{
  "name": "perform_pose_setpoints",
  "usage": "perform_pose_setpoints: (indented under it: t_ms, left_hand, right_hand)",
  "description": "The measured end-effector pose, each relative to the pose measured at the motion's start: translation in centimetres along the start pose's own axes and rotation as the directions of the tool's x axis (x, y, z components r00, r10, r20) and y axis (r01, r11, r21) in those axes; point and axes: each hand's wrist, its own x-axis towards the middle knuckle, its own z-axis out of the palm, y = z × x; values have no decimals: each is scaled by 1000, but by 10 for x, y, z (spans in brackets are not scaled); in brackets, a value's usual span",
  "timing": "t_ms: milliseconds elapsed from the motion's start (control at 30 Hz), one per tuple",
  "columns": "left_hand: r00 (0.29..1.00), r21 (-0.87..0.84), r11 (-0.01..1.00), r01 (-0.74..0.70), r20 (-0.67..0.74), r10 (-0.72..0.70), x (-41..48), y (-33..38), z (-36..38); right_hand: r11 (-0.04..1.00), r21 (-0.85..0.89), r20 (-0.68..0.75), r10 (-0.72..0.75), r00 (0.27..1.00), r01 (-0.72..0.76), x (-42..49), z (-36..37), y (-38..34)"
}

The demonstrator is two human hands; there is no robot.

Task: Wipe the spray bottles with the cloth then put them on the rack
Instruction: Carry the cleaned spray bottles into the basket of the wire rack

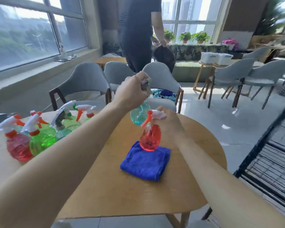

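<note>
My left hand (132,91) grips the trigger head of a teal spray bottle (139,115) and holds it in the air above the far side of the round wooden table (105,186). My right hand (169,120) grips the white head of a red spray bottle (150,139), whose base stands on a folded blue cloth (146,163) at the table's middle. Several more spray bottles, red, green and teal (41,137), stand grouped on the table's left. A black wire rack (268,168) shows at the right edge.
Grey chairs (84,83) stand behind the table, one with crumpled blue fabric (164,94) on its seat. A person in dark clothes (138,33) stands beyond them. More chairs and a side table (215,63) fill the right background.
</note>
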Motion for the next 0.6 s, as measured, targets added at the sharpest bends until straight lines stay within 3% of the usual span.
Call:
perform_pose_setpoints:
  t_ms: [233, 400, 600]
  left_hand:
    - [987, -160, 975, -155, 17, 159, 11, 129, 49]
    - [986, -407, 903, -138, 26, 162, 7, 213, 90]
    - [972, -576, 805, -141, 73, 222, -1, 293, 119]
  right_hand:
    - [995, 0, -248, -95, 964, 98, -28, -141, -7]
    - [992, 3, -366, -116, 923, 126, -67, -230, -13]
    - [995, -34, -470, -102, 877, 97, -104, -309, -5]
